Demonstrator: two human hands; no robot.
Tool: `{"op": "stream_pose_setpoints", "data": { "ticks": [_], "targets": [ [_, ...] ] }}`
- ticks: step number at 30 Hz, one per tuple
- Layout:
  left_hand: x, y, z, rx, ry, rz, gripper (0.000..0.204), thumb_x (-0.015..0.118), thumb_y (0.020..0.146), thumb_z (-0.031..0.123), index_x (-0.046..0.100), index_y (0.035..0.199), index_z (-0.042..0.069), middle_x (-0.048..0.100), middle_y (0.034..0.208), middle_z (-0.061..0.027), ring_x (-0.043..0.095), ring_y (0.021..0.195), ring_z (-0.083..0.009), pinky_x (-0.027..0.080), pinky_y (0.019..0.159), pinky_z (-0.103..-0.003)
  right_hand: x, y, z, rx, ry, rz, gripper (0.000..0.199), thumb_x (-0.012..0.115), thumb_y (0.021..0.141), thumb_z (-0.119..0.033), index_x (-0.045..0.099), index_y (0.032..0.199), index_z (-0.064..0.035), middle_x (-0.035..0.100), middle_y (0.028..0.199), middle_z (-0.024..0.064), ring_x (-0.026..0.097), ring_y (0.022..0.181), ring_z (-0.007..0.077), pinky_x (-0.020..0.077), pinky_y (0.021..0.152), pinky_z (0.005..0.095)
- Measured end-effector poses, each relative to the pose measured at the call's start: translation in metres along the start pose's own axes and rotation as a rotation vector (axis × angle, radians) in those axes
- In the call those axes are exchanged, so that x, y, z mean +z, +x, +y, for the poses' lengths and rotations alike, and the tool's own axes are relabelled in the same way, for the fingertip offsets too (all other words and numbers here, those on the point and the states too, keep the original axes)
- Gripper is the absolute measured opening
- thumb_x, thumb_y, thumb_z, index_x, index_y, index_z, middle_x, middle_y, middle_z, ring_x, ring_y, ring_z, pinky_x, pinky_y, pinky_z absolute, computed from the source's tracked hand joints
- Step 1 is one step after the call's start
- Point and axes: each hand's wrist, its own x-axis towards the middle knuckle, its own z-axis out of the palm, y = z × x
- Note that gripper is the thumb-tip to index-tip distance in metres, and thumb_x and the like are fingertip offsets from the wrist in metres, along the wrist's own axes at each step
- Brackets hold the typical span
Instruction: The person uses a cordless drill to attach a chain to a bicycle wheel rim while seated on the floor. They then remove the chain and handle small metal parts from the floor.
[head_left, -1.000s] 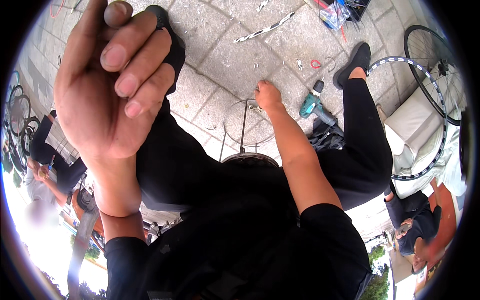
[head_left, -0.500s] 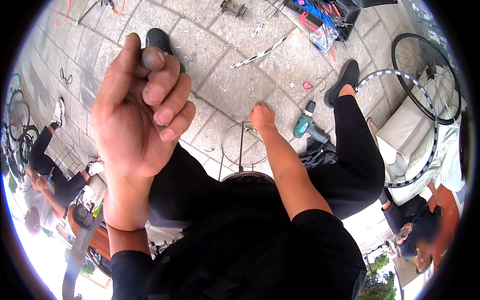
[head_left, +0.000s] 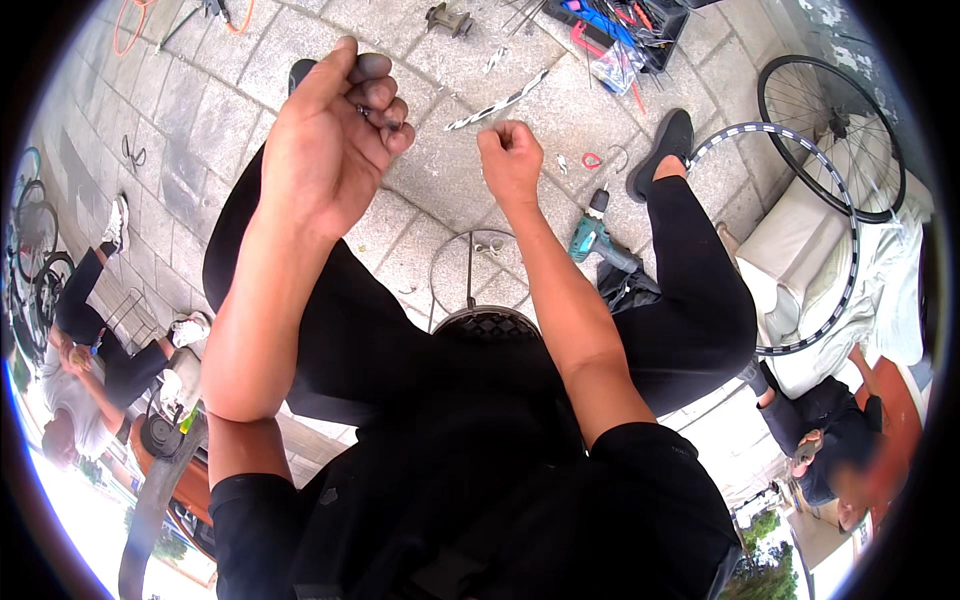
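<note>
Left hand (head_left: 325,150) was raised, fingers curled shut, pinching a small dark part (head_left: 385,118) between thumb and fingertips; can't tell what kind. Right hand (head_left: 510,160) was a closed fist, possibly gripping something thin, can't tell.

Change over the last second: the left hand dropped away from the camera and tilted, fingertips now pointing toward the right hand. The right hand came up off the paving, where it had been reaching down near the wire ring (head_left: 470,270), and ended level with the left, near but apart. Judgement: both hands were brought together for work on the small part, not yet touching.

Below and between the hands: the wire ring on the stone floor (head_left: 230,90). Right of the right hand: teal cordless drill (head_left: 592,238) on the ground, then a striped rim (head_left: 800,140) and a spoked wheel (head_left: 830,130) further out. Beyond the hands: tool tray (head_left: 625,25). Another person (head_left: 90,330) sat well off left.
</note>
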Motion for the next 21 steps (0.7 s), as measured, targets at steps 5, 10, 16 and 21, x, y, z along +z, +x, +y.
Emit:
{"op": "stream_pose_setpoints", "data": {
  "ticks": [5, 10, 16, 21],
  "targets": [
    [0.006, 0.015, -0.020, -0.031, 0.099, 0.036, 0.030, 0.050, 0.110, 0.030, 0.058, 0.107, 0.001, 0.058, 0.091, -0.0056, 0.056, 0.084, -0.0176, 0.052, 0.076, -0.033, -0.009, -0.037, -0.184, -0.415, 0.045, -0.165, 0.015, 0.076, 0.083, -0.012, 0.067, 0.087, -0.0014, 0.067, 0.076, 0.0047, 0.061, 0.065, 0.0084, 0.0502, 0.060, 0.0252],
    [0.054, -0.008, -0.021, -0.057, 0.035, -0.029, 0.032, 0.049, 0.110, 0.031, 0.056, 0.106, 0.001, 0.055, 0.084, -0.0038, 0.052, 0.068, -0.0150, 0.046, 0.058, -0.026, -0.052, -0.074, -0.244, -0.696, -0.431, -0.261, 0.023, 0.082, 0.085, -0.021, 0.073, 0.092, -0.0014, 0.069, 0.078, 0.0038, 0.062, 0.064, 0.0110, 0.0492, 0.059, 0.0270],
    [0.051, -0.013, -0.014, -0.075, 0.053, -0.352, 0.030, 0.053, 0.109, 0.034, 0.046, 0.089, 0.013, 0.034, 0.069, 0.0066, 0.030, 0.055, -0.0041, 0.021, 0.041, -0.019, -0.192, -0.195, -0.313, -0.287, -0.132, -1.409, 0.015, 0.082, 0.088, -0.011, 0.074, 0.097, -0.0012, 0.070, 0.088, 0.0077, 0.066, 0.070, 0.0201, 0.0493, 0.059, 0.0314],
    [0.053, -0.004, -0.012, -0.025, -0.027, -0.380, 0.029, 0.053, 0.109, 0.033, 0.047, 0.088, 0.013, 0.035, 0.068, 0.0065, 0.031, 0.055, -0.0050, 0.023, 0.040, -0.020, -0.190, -0.268, -0.308, -0.218, -0.020, -1.639, 0.020, 0.080, 0.090, -0.015, 0.071, 0.105, -0.0041, 0.067, 0.093, 0.0075, 0.068, 0.077, 0.0263, 0.0523, 0.062, 0.0347]
  ]
}}
